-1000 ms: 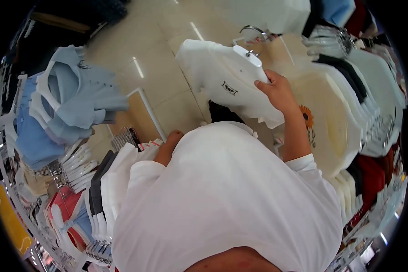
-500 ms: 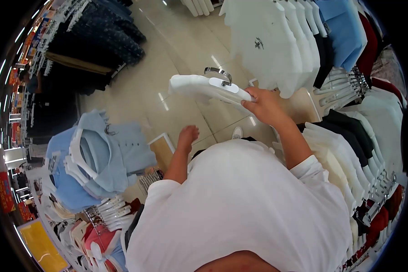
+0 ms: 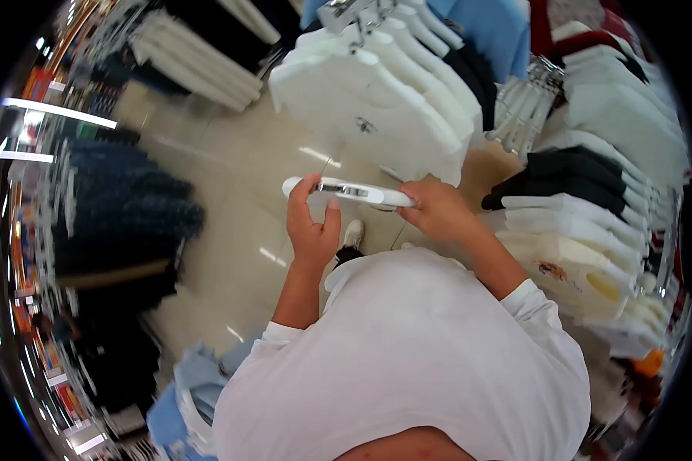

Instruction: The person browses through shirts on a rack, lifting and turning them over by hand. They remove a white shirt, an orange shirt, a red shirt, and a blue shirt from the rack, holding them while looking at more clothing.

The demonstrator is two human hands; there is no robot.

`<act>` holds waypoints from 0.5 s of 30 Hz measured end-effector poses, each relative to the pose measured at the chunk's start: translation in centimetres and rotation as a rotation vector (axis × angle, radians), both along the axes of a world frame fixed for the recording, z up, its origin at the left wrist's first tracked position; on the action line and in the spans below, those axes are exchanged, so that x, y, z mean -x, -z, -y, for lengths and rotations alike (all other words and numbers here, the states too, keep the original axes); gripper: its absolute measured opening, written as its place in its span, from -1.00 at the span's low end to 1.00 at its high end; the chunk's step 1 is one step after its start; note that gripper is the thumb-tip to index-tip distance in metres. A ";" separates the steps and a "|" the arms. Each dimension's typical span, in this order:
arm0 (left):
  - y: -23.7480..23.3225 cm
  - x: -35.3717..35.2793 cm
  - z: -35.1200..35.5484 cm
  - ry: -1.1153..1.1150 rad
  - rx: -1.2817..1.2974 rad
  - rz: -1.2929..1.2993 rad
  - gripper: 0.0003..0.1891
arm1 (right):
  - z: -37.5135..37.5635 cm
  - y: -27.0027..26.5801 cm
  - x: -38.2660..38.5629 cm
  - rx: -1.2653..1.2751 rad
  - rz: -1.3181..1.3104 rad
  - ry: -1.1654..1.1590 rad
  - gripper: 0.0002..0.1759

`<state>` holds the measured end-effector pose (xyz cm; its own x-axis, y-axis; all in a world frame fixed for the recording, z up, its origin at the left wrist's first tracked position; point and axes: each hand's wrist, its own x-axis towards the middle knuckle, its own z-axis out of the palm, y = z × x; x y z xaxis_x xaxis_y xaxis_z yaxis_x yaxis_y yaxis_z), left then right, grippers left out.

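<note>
A white hanger (image 3: 377, 195) with a flat metal hook (image 3: 341, 189) is held level in front of my body. My right hand (image 3: 442, 211) is closed on its right end. Near the other end, my left hand (image 3: 311, 230) has its fingers over the hanger and its thumb raised on the near side. Whether a garment hangs below the hanger is hard to make out. Just beyond my hands, a white shirt with a small dark print (image 3: 365, 123) hangs at the front of a rack.
At right, racks carry white shirts, black garments (image 3: 553, 180) and a cream shirt with an orange print (image 3: 557, 269). Dark jeans (image 3: 123, 192) hang at left. Light blue clothing (image 3: 196, 388) is at lower left. Tiled floor (image 3: 231, 177) runs between the racks.
My left hand has risen from beside my body to the hanger's left end. The hanger has come closer and turned level. My view has swung, bringing the white shirts nearer the middle.
</note>
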<state>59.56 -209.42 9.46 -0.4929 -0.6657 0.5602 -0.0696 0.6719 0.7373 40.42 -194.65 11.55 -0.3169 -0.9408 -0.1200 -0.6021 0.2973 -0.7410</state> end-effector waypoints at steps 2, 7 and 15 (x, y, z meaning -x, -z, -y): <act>-1.4 1.1 3.4 0.203 0.121 0.219 -0.51 | 0.9 -1.0 -0.6 -0.061 -0.004 0.079 -0.79; -1.7 3.2 11.4 0.543 0.252 0.401 -0.52 | 4.7 -2.0 -2.5 -0.094 -0.036 0.216 -0.75; 0.3 1.1 17.8 0.431 0.289 0.259 -0.57 | 9.6 -4.2 -5.4 0.035 0.064 0.222 -0.63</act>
